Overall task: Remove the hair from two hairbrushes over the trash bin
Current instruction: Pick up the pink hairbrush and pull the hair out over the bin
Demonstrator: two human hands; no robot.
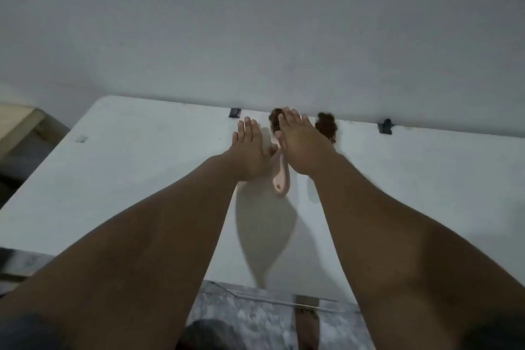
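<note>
Hands first: your left hand [250,148] and your right hand [301,139] are both stretched far forward over the white table [142,165]. The fingers are straight and close together and the backs face up. Neither hand holds anything, and there is a narrow gap between them. I cannot tell if the palms touch the table or hover just above it.

In this gap lies the pink hairbrush [279,179]. Its handle points back toward you, and its head is near the far edge of the table, full of brown hair. Your right hand covers part of this head, and your left thumb is just beside the handle.

The second hairbrush [326,125] lies just to the right of your right hand, also at the far edge. You see mostly a dark clump of hair on it. Two black clips — one [234,112] left of the hands, one [385,125] well to the right — sit on the far edge, against the grey wall [255,23].
</note>
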